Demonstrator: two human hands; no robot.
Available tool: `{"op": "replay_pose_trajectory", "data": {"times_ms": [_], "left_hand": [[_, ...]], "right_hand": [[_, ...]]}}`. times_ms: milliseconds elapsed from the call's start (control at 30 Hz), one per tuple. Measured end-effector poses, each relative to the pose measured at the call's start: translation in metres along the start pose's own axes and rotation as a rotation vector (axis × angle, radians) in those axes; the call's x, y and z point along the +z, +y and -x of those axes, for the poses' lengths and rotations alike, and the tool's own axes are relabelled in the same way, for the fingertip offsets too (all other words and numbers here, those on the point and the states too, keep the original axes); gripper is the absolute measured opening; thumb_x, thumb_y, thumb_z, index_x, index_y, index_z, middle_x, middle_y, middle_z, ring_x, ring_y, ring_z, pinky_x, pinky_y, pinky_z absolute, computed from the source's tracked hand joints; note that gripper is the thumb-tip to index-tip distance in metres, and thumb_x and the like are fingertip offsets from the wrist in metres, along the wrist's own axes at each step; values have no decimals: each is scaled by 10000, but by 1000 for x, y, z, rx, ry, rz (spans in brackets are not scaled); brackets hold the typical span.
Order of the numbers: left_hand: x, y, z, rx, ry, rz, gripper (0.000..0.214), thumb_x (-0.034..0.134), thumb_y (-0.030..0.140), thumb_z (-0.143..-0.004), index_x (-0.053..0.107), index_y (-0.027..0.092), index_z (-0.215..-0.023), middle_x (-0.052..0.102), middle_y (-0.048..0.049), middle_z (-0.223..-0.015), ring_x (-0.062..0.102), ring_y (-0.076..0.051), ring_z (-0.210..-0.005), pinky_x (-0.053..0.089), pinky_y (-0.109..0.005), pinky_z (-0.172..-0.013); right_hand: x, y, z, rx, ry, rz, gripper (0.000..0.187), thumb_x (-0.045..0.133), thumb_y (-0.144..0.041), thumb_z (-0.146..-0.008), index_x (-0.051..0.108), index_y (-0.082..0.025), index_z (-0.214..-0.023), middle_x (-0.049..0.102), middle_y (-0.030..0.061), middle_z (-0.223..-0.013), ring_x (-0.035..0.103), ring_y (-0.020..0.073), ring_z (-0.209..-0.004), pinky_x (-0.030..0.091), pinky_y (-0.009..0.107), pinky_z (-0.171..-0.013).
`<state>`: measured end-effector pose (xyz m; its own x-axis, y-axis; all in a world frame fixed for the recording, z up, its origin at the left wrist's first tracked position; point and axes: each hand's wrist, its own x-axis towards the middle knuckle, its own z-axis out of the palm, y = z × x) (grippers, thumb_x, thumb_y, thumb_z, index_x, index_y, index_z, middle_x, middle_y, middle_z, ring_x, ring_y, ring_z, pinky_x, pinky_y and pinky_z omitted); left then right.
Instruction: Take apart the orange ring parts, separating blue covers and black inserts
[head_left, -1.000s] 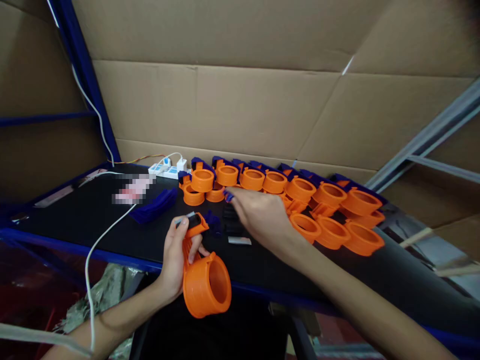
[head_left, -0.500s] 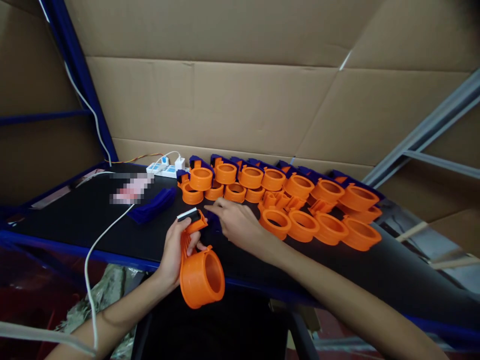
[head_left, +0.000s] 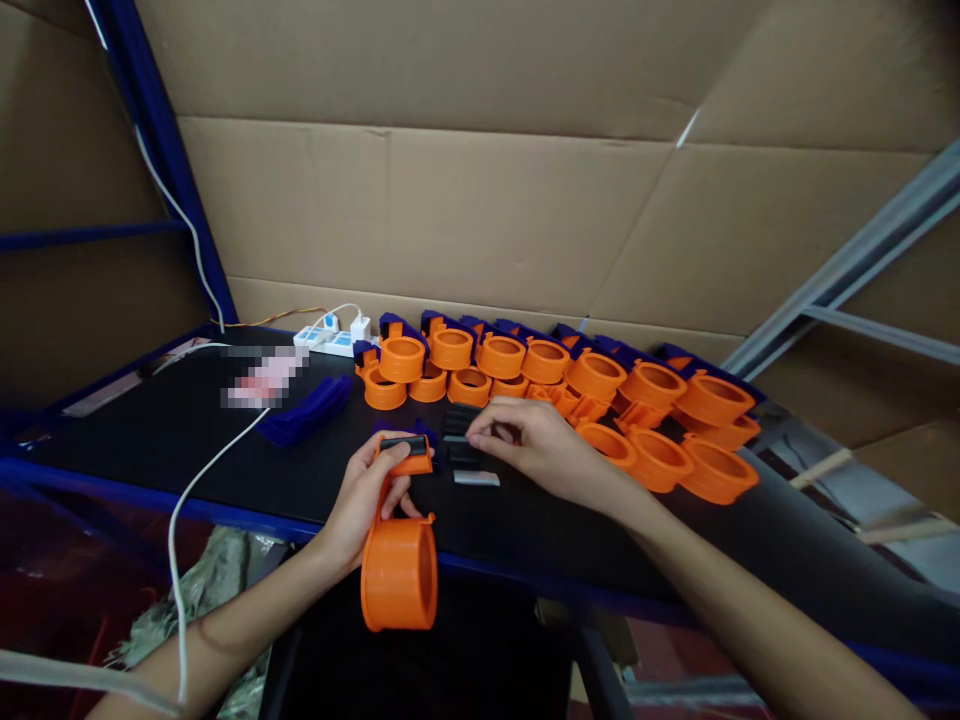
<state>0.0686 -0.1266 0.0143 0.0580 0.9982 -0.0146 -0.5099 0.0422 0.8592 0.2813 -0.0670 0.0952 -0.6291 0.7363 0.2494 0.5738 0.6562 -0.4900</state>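
Observation:
My left hand (head_left: 358, 490) is wrapped round the handle of an orange tape dispenser (head_left: 397, 575), its round hub hanging below. The thumb presses on a black strip (head_left: 403, 447) on the dispenser's head. My right hand (head_left: 536, 450) is over the table to the right, thumb and forefinger pinched together; whatever they hold is too small to make out. Beneath and beside its fingertips are several black strips (head_left: 463, 455). A thin silvery strip (head_left: 477, 479) lies just in front of them. Behind the dispenser's head, a dark blue plastic piece (head_left: 431, 437) is partly hidden.
Several orange dispensers (head_left: 592, 374) with dark blue parts stand in stacked rows along the back and right. Dark blue plastic pieces (head_left: 309, 410) lie at left, near a power strip (head_left: 334, 340). A white cable (head_left: 196, 488) hangs over the table's blue front edge (head_left: 150, 490).
My right hand has moved right, away from the dispenser's head to the black strips, uncovering the silvery strip. The dispenser has turned in my left hand, whose thumb is now on its black strip.

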Motion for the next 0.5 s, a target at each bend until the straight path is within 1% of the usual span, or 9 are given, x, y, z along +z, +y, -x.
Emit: {"op": "replay_pose_trajectory", "data": {"times_ms": [133,233,333,400,500], "left_hand": [[0,0,-2,-9,-9,3,308,683,411,-794,633,169,-978,372,119,-363,244,-56,-317,575,-323,-488],[-1,-2,-3,-15,11,19,318,707,398,-772,633,177,-989,449,104,-395,252,-43,-308,574,-302,-508],[-2,-3,-4,-29,13,21,344,721,400,-755,635,177,-1002,472,98,-402,275,-43,-301,574,-292,-520],[-2,-2,-4,-22,5,8,359,723,406,-755,636,175,-1015,468,100,-408,272,-43,-302,571,-288,-513],[0,-1,-3,-1,-13,-29,342,720,403,-772,634,179,-1017,453,109,-429,240,-33,-310,561,-272,-496]], "right_hand": [[10,20,25,-66,-11,118,161,564,-291,-943,698,-206,-918,646,40,-910,591,135,-799,437,253,-717],[23,27,33,-94,-7,174,168,549,-282,-948,700,-212,-930,651,61,-943,614,157,-864,461,270,-756],[29,28,35,-74,-30,216,158,563,-275,-937,708,-214,-929,652,61,-929,624,159,-835,476,266,-722],[28,27,35,-70,-27,213,168,563,-286,-941,716,-221,-963,656,61,-950,629,159,-847,486,268,-728],[22,16,34,-85,48,157,217,531,-316,-966,711,-228,-1049,661,59,-975,623,148,-828,497,270,-729]]}}
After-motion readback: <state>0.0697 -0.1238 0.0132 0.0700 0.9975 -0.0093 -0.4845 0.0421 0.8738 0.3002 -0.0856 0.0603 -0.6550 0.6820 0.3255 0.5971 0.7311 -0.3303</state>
